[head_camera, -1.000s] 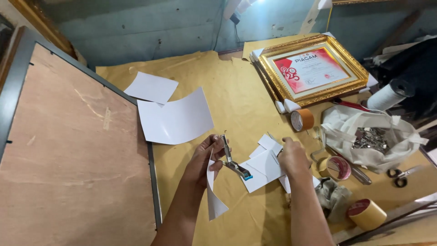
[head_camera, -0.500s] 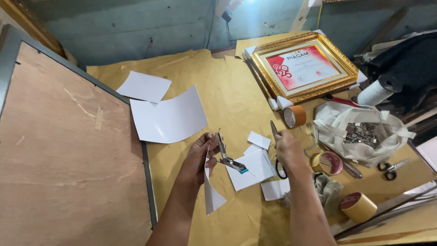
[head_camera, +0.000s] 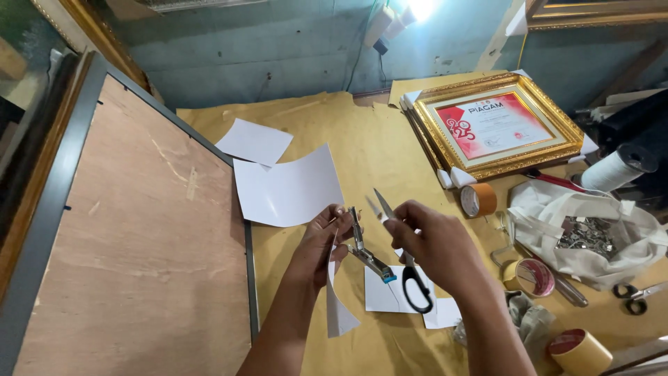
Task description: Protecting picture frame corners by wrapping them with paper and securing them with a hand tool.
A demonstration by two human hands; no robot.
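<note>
Since half a second ago the right hand point(head_camera: 435, 247) has picked up the black-handled scissors point(head_camera: 402, 257); it now grips them closed-fisted, blades parted and pointing up toward the left hand point(head_camera: 321, 240). Before, that hand hovered over the paper scraps. The left hand has stayed as it was, fingers pinched on a metal stapler point(head_camera: 367, 252) and a curled white paper strip point(head_camera: 337, 299) hanging below it.

On the brown-paper-covered table point(head_camera: 362, 139) I count two large white sheets point(head_camera: 289, 188) near the left, and two small offcuts point(head_camera: 386, 296) under the hands. Three tape rolls show on the right: one by the gold picture frame point(head_camera: 497, 125), two nearer the edge. A second pair of scissors point(head_camera: 637, 296) lies beside the white bag of metal clips point(head_camera: 591, 237). One backing board point(head_camera: 125, 237) in a grey frame fills the left.
</note>
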